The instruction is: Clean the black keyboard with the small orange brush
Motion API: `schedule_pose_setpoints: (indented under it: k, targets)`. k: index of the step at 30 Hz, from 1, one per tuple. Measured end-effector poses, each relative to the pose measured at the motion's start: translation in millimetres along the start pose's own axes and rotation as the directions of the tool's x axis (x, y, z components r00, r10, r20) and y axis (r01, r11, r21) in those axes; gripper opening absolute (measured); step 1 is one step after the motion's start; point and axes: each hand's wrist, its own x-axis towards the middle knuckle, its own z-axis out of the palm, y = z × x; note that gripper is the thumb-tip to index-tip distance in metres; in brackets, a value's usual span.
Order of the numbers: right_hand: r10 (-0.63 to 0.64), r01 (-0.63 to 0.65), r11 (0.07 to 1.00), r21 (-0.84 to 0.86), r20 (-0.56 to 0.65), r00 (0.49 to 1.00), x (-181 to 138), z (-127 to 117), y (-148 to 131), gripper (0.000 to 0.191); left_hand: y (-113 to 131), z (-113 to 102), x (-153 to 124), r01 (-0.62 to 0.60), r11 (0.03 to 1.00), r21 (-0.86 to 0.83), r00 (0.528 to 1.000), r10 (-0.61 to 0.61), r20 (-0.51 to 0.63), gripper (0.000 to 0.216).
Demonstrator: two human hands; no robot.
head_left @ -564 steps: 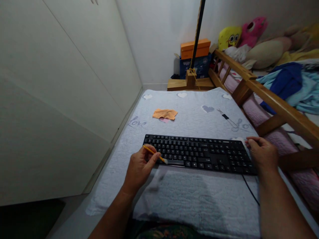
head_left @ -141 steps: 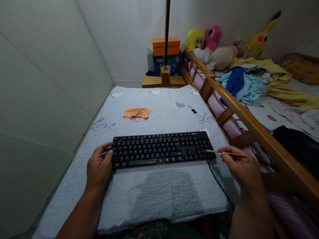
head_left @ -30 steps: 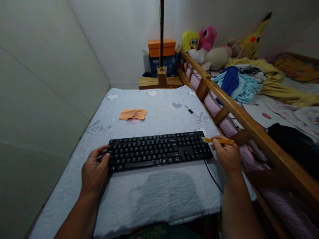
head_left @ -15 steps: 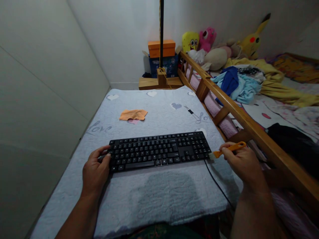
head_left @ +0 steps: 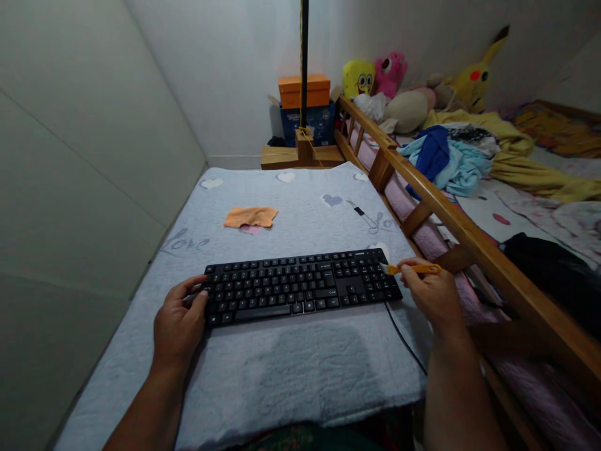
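A black keyboard (head_left: 300,285) lies across the cloth-covered table, slightly tilted so its right end is farther away. My left hand (head_left: 181,316) grips the keyboard's left end, with the thumb on top near the edge keys. In my right hand (head_left: 425,288) is a small brush with an orange handle (head_left: 426,269), held between thumb and fingers. Its pale bristles (head_left: 387,269) touch the upper right of the number pad. The keyboard's black cable (head_left: 404,338) runs from beneath its right side toward the front edge.
An orange cloth (head_left: 251,217) lies beyond the keyboard. A cable bundle with a black tie (head_left: 359,211) rests at the far right of the blue-grey table cover (head_left: 300,376). Along the right side runs a wooden bed rail (head_left: 446,200). Boxes (head_left: 307,116) stand behind the table.
My right hand has moved the brush up and left, from the keyboard's lower right corner to the upper number pad. My left hand stays on the left end.
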Motion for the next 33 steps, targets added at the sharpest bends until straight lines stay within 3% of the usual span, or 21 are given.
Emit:
schedule_pose_setpoints:
  k: [6,12,18,26,29,33]
  targets:
    - [0.021,-0.028,0.990,-0.138,-0.047,0.999,1,-24,-9,0.025,-1,0,1,0.007,1.000,0.030,1.000,-0.007,-0.005,0.047]
    - [0.052,-0.056,0.998,-0.019,-0.142,0.989,11,-7,1,0.030,-3,1,1,0.002,1.000,0.010,1.000,-0.002,0.000,0.045]
    - [0.040,-0.042,0.999,-0.020,-0.093,0.995,11,0,8,0.034,-4,0,1,0.002,1.000,0.017,1.000,-0.002,-0.001,0.047]
    - [0.082,-0.072,0.974,-0.216,0.040,0.996,3,-40,-3,0.029,-5,0,1,-0.006,1.000,0.013,1.000,0.006,0.000,0.047]
    - [0.052,-0.050,0.981,-0.187,0.004,0.999,4,-45,-7,0.027,-7,0,2,-0.008,0.999,0.031,1.000,0.008,-0.001,0.046]
    - [0.010,-0.014,0.998,-0.055,-0.069,0.998,9,-25,-9,0.030,-7,0,3,-0.012,0.999,0.044,1.000,0.012,-0.003,0.046]
